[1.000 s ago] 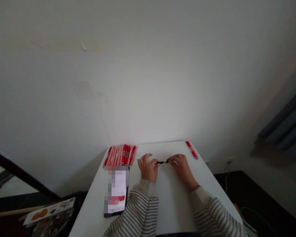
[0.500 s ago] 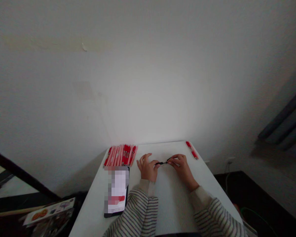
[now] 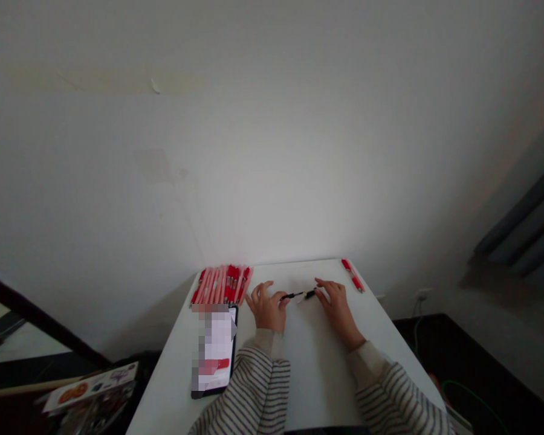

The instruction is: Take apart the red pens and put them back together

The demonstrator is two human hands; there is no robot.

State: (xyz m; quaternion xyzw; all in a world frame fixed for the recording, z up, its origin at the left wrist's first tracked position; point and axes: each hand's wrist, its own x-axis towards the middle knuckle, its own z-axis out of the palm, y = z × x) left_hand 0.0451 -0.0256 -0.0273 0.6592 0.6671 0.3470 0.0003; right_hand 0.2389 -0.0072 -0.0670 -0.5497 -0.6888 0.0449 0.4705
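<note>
The left hand (image 3: 268, 313) has thumb and forefinger closed on one black piece, its other fingers spread; the right hand (image 3: 338, 307) seems to pinch the end of a second, its forefinger raised clear. Both work over the white table (image 3: 321, 380), toward its far side. Left of the left forearm lies a phone (image 3: 221, 344), long axis running away from the person, its screen masked, so nothing on it can be read. Beyond it is a row of red and pink pens (image 3: 222, 285), side by side; no brand is legible. More red and pink pen (image 3: 354, 277), one or two, lies at the far right corner, nearer the right hand, also unreadable. Smallest are the black pieces, between the hands. The slim black piece (image 3: 291, 296) points rightward from the left hand; the short black piece (image 3: 309, 295) points leftward from the right, its free end tilted slightly toward the person. They lie nearly in line, ends just beside each other; whether they touch I cannot tell. Neither shows readable lettering.
</note>
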